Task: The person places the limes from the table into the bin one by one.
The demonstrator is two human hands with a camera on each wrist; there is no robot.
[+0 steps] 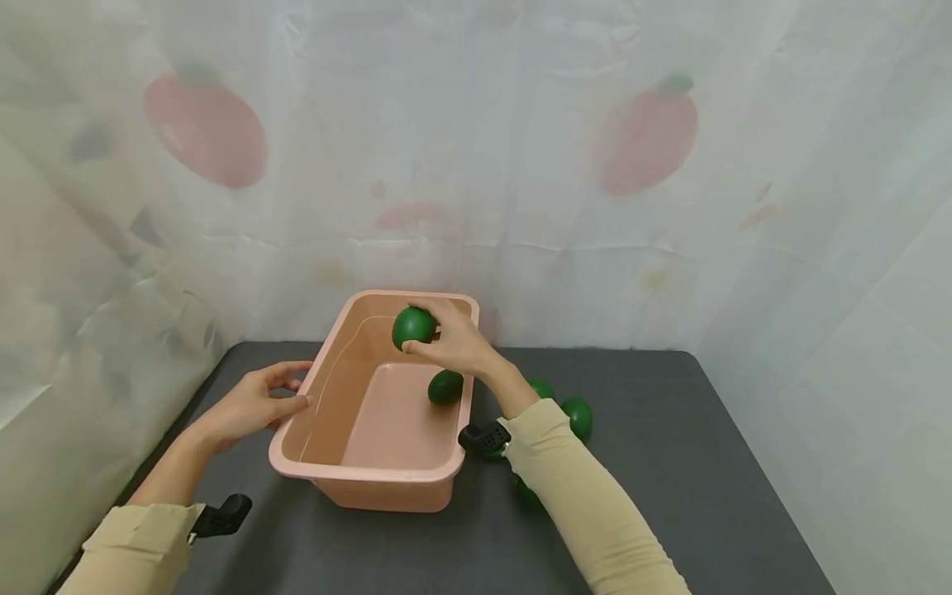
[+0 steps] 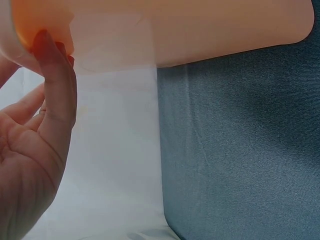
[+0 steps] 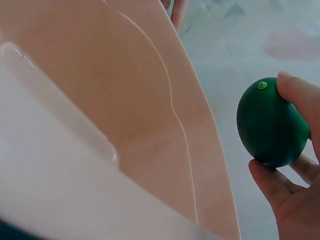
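While head view hides stem nub, rt hand [image 3: 292,190] pinches lime [image 3: 270,125]; lt hand [image 1: 249,405] spread.

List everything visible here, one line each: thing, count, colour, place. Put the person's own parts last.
Tub: one, pink plastic, on the table near its left side.
Held lime: one, dark green, over the far end of the tub, in the right hand.
Lime in tub: one, dark green, on the tub floor by the right wall.
Limes on table: at least three, dark green, right of the tub, partly hidden by the right arm.
Table: one, dark grey cloth top.
Curtain: white with faded red fruit prints, behind and beside the table.
Left hand: fingers straight, touching the tub's left rim.
Right hand: grips the held lime.
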